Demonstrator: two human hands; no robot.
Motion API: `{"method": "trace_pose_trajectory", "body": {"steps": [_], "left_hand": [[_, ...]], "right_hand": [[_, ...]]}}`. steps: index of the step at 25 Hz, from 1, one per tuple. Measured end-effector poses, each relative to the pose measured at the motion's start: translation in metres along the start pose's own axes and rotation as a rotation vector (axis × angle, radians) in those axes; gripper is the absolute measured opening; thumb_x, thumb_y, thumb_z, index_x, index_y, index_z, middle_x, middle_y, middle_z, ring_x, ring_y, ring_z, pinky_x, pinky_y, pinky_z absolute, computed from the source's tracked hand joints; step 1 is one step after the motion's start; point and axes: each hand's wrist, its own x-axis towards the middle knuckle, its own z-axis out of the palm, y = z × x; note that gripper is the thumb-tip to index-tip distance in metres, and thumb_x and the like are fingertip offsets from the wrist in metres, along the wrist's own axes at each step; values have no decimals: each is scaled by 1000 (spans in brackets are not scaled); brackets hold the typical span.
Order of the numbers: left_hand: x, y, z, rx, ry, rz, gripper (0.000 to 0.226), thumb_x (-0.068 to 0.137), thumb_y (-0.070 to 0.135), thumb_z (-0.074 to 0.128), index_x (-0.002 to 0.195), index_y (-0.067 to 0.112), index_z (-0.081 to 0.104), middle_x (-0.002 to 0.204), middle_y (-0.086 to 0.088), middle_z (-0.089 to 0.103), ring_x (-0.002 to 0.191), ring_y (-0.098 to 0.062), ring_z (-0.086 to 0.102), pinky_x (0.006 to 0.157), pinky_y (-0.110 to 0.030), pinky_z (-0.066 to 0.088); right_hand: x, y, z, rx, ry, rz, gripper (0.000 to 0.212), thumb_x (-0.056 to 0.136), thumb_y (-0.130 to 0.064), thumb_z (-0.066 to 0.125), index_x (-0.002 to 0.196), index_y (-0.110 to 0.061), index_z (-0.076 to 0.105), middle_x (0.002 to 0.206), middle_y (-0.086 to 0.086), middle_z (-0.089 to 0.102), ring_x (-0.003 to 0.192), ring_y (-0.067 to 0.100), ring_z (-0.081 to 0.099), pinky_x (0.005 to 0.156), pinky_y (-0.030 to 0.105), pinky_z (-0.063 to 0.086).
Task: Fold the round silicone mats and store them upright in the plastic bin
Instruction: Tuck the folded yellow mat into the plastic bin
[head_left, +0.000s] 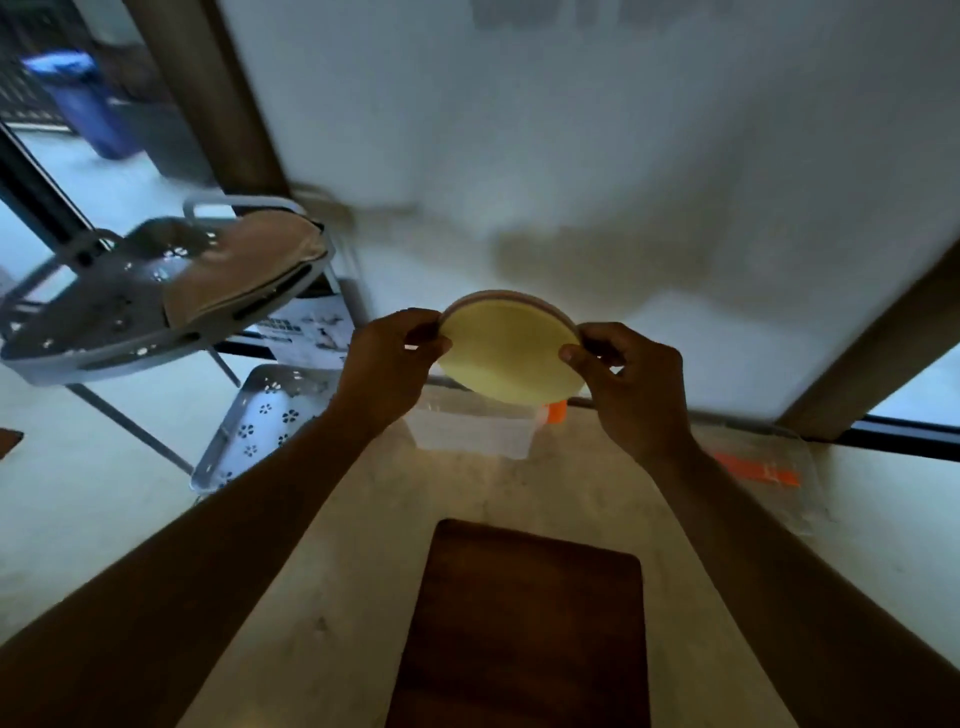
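A stack of round silicone mats (511, 353), pale yellow on the near face with a pinkish edge behind it, is held up in the air in front of me. My left hand (392, 358) pinches its left rim and my right hand (626, 376) pinches its right rim. The mats are flat and tilted toward me. Just below them a clear plastic bin (472, 434) stands on the far part of the table; I cannot see anything inside it. An orange clip (556, 410) shows at the bin's right side.
A dark wooden board (524, 623) lies on the pale table (363, 545) near me. A clear lid with orange clips (758, 470) rests at the right. A white perforated tray (265, 415) and a grey chair with a cushion (171, 291) are at the left.
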Motion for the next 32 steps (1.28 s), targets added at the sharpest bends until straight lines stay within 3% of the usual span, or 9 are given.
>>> {"method": "trace_pose_trajectory", "body": {"steps": [5, 8, 10, 12, 16, 19, 22, 26, 32], "left_hand": [[58, -32, 6, 100, -32, 28, 21, 83, 14, 73, 104, 16, 71, 97, 3, 71, 80, 5, 59, 70, -2, 38], [72, -59, 12, 106, -69, 4, 22, 83, 14, 73, 104, 20, 71, 94, 9, 71, 77, 12, 58, 68, 1, 38], [73, -77, 18, 94, -75, -20, 22, 82, 13, 73, 103, 21, 71, 91, 9, 71, 77, 10, 60, 72, -4, 40], [72, -91, 23, 93, -76, -30, 20, 82, 11, 73, 101, 19, 72, 91, 7, 72, 76, 5, 61, 74, -9, 44], [72, -113, 36, 179, -99, -6, 16, 82, 16, 73, 98, 17, 73, 94, 0, 71, 74, -4, 60, 72, -17, 43], [71, -124, 45, 225, -120, 9, 15, 83, 17, 72, 98, 16, 74, 94, -6, 67, 87, -17, 62, 80, -32, 46], [69, -130, 55, 289, -147, 4, 15, 84, 20, 70, 98, 18, 74, 96, -5, 67, 96, -22, 57, 82, -33, 39], [69, -133, 66, 381, -176, 24, 12, 84, 25, 70, 95, 23, 74, 95, 1, 70, 96, -22, 54, 83, -40, 43], [73, -139, 75, 331, -132, -1, 10, 84, 27, 70, 94, 27, 73, 93, 6, 71, 91, -13, 47, 78, -34, 37]], "right_hand": [[44, 19, 39, -76, -62, 7, 19, 86, -28, 71, 102, -20, 73, 85, -17, 68, 75, -16, 59, 70, 0, 41], [56, 38, 66, -134, -108, 27, 17, 85, -30, 71, 100, -22, 72, 82, -19, 66, 74, -19, 58, 70, -2, 39], [60, 50, 82, -167, -138, 32, 14, 85, -30, 71, 98, -23, 71, 81, -16, 68, 75, -11, 61, 72, 4, 45], [60, 59, 93, -220, -172, 12, 12, 85, -30, 71, 95, -22, 70, 83, -12, 69, 78, 0, 63, 76, 20, 52], [62, 74, 111, -433, -242, -29, 13, 85, -33, 68, 90, -21, 69, 90, -1, 64, 87, 19, 55, 81, 40, 46], [60, 84, 117, -533, -227, -45, 15, 83, -33, 67, 90, -20, 70, 88, 2, 62, 88, 25, 54, 79, 41, 46], [55, 94, 118, -605, -218, -72, 21, 81, -32, 70, 94, -16, 73, 92, 9, 61, 93, 31, 54, 78, 41, 45], [53, 106, 121, -662, -241, -43, 23, 79, -32, 71, 94, -15, 73, 95, 11, 58, 95, 32, 54, 79, 40, 44], [53, 114, 122, -642, -247, -54, 23, 77, -32, 72, 92, -14, 73, 96, 8, 57, 94, 28, 56, 79, 40, 48]]}}
